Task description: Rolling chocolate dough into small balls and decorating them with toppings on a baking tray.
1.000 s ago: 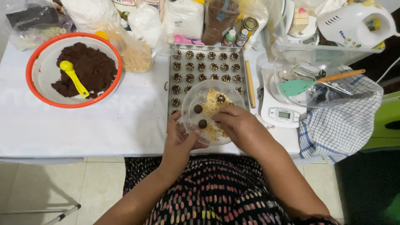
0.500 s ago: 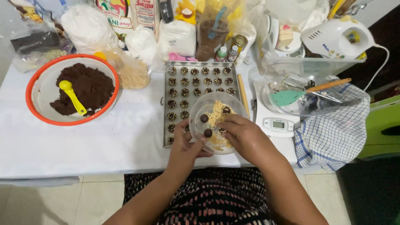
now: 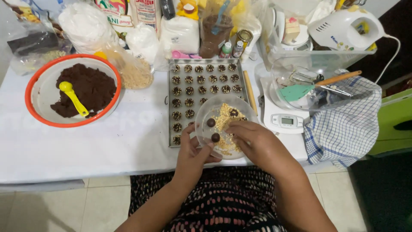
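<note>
A clear round bowl (image 3: 205, 115) of chopped nuts with three dark dough balls (image 3: 215, 137) sits over the near end of a metal baking tray (image 3: 171, 107). My left hand (image 3: 194, 152) grips the bowl's near rim. My right hand (image 3: 253, 139) reaches into the bowl, fingertips on the nuts by one ball. The tray holds several rows of nut-coated balls (image 3: 205, 79).
An orange-rimmed bowl (image 3: 30, 88) of dark dough with a yellow scoop (image 3: 73, 98) stands at the left. Bags of ingredients (image 3: 141, 34) line the back. A kitchen scale (image 3: 285, 120), a glass bowl with a spatula (image 3: 300, 91), a hand mixer (image 3: 343, 28) and a checked cloth (image 3: 347, 124) are at the right.
The view has shifted slightly. My right hand's fingers have moved deeper into the bowl among the nuts; my left hand stays on the rim.
</note>
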